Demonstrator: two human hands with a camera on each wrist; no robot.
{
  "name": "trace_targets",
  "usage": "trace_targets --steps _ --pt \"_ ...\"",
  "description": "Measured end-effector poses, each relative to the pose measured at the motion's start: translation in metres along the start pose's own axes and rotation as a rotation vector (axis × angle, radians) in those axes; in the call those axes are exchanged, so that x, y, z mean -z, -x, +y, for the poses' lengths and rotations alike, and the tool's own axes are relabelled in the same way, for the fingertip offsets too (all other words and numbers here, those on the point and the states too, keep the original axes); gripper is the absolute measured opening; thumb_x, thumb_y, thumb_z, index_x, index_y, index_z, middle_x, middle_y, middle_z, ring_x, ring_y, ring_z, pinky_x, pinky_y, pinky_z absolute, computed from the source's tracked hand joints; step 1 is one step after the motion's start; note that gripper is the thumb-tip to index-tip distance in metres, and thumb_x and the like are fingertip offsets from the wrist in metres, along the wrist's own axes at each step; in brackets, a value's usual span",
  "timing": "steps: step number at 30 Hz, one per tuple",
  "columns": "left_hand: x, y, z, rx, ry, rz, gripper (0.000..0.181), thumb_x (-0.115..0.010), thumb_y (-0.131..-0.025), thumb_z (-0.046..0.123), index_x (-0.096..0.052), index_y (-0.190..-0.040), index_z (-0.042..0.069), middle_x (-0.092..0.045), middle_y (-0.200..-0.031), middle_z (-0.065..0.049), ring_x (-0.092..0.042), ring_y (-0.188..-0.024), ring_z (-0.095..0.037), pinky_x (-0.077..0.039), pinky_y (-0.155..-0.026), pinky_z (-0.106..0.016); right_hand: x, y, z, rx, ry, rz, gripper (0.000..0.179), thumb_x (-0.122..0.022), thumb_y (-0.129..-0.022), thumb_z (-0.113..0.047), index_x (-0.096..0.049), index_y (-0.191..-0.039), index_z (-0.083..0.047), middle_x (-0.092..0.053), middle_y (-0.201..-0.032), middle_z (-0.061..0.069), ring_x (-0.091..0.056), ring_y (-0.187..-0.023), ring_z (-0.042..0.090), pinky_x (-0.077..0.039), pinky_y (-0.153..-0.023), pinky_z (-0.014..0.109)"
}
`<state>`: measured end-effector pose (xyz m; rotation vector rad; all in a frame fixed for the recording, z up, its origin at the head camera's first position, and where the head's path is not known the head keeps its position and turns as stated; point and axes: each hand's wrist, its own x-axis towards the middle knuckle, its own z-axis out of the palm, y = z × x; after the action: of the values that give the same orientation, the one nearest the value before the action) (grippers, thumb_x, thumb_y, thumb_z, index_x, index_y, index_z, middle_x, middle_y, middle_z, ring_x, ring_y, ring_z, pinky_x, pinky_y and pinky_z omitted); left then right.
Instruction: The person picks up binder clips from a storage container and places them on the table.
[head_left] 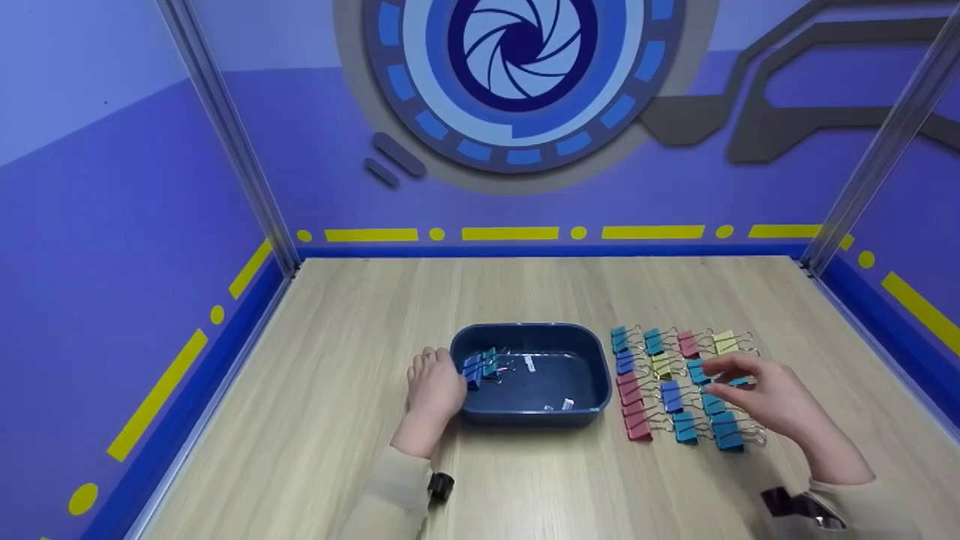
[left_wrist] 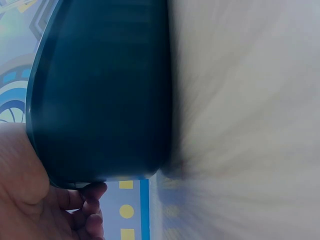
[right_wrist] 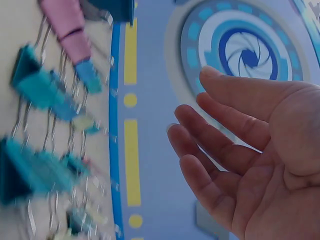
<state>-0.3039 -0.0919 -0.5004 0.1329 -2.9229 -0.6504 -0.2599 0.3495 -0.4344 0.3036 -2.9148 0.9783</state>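
Note:
A dark blue plastic bin (head_left: 529, 420) stands on the table. At its left end my left hand (head_left: 437, 384) holds it, with curled fingers (left_wrist: 93, 192) against the outside near the rim. Inside the bin, to the left, lie a blue binder clip (head_left: 472, 371) and a teal binder clip (head_left: 490, 363). My right hand (head_left: 772, 394) hovers over the binder clips to the right of the bin, its fingers and thumb apart with nothing between them. It hides part of the teal clips (head_left: 697, 371) below it.
Several binder clips stand in rough rows right of the bin, including red (head_left: 636, 424), yellow (head_left: 726, 343) and blue (head_left: 671, 397) ones. White labels (head_left: 568, 404) lie on the bin's floor. Blue panels (head_left: 525, 210) enclose the wooden table (head_left: 360, 315) at the back and sides.

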Motion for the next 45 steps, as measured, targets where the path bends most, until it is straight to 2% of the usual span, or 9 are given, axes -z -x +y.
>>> trace_targets --steps 5,8,11,15,22,29,38,45 --pt "0.001 -0.001 0.000 0.009 0.004 -0.012 0.037 -0.066 -0.093 0.014 -0.058 -0.121 -0.007 -0.056 -0.122 -0.022 -0.050 -0.114 -0.038 -0.039 -0.099 -0.050 -0.014 -0.017 -0.022 0.071 -0.026 -0.030 0.026 -0.074 -0.093 -0.019 -0.072 -0.117 -0.009 -0.074 -0.112 0.008 -0.065 -0.095 0.008 -0.054 -0.079 0.023" --pt "0.000 -0.002 0.000 0.013 0.005 -0.015 0.038 -0.066 -0.093 0.015 -0.058 -0.123 -0.007 -0.056 -0.122 -0.022 -0.050 -0.114 -0.037 -0.039 -0.098 -0.050 -0.024 -0.028 -0.035 0.122 -0.044 -0.063 0.021 -0.075 -0.093 -0.016 -0.074 -0.113 -0.010 -0.074 -0.109 0.007 -0.067 -0.096 0.017 -0.055 -0.077 0.024" --pt "0.000 -0.001 0.000 0.016 0.006 -0.012 0.037 -0.066 -0.093 0.015 -0.058 -0.122 -0.007 -0.056 -0.121 -0.022 -0.050 -0.113 -0.037 -0.039 -0.098 -0.050 -0.034 -0.041 -0.048 0.165 -0.027 -0.098 0.016 -0.075 -0.092 -0.015 -0.075 -0.108 -0.013 -0.075 -0.106 0.006 -0.067 -0.095 0.019 -0.055 -0.076 0.025" --pt "-0.001 -0.002 0.000 0.011 0.012 -0.005 0.036 -0.065 -0.092 0.014 -0.059 -0.122 -0.007 -0.057 -0.119 -0.021 -0.050 -0.112 -0.037 -0.039 -0.098 -0.051 -0.047 -0.056 -0.066 0.196 -0.015 -0.153 0.016 -0.075 -0.091 -0.013 -0.075 -0.107 -0.011 -0.075 -0.103 0.006 -0.067 -0.093 0.017 -0.055 -0.078 0.030" --pt "-0.003 -0.001 -0.001 -0.007 0.009 0.016 0.033 -0.064 -0.091 0.013 -0.060 -0.118 -0.006 -0.057 -0.116 -0.021 -0.051 -0.110 -0.037 -0.040 -0.096 -0.050 -0.067 -0.079 -0.095 0.193 -0.024 -0.242 0.020 -0.075 -0.091 -0.014 -0.075 -0.109 -0.009 -0.075 -0.102 0.004 -0.065 -0.093 0.017 -0.055 -0.083 0.038" --pt "-0.002 0.000 -0.001 -0.020 -0.009 0.029 0.031 -0.065 -0.092 0.014 -0.060 -0.115 -0.006 -0.057 -0.115 -0.021 -0.051 -0.108 -0.038 -0.041 -0.094 -0.049 -0.091 -0.100 -0.112 0.219 -0.080 -0.275 0.023 -0.076 -0.090 -0.012 -0.074 -0.111 -0.004 -0.076 -0.105 0.010 -0.070 -0.095 0.021 -0.057 -0.086 0.041" --pt "-0.002 0.001 -0.002 -0.006 -0.006 0.008 0.034 -0.065 -0.093 0.015 -0.059 -0.119 -0.006 -0.057 -0.118 -0.022 -0.051 -0.112 -0.038 -0.040 -0.096 -0.050 -0.130 -0.125 -0.130 0.169 -0.129 -0.312 0.025 -0.076 -0.089 -0.009 -0.073 -0.112 0.001 -0.076 -0.102 0.012 -0.070 -0.091 0.020 -0.058 -0.083 0.040" --pt "-0.002 0.000 -0.002 -0.013 0.004 0.022 0.034 -0.067 -0.091 0.015 -0.060 -0.117 -0.006 -0.058 -0.119 -0.023 -0.052 -0.113 -0.039 -0.040 -0.096 -0.051 -0.159 -0.140 -0.140 0.101 -0.161 -0.295 0.029 -0.075 -0.089 -0.008 -0.072 -0.116 0.001 -0.076 -0.106 0.014 -0.072 -0.093 0.024 -0.058 -0.083 0.040"
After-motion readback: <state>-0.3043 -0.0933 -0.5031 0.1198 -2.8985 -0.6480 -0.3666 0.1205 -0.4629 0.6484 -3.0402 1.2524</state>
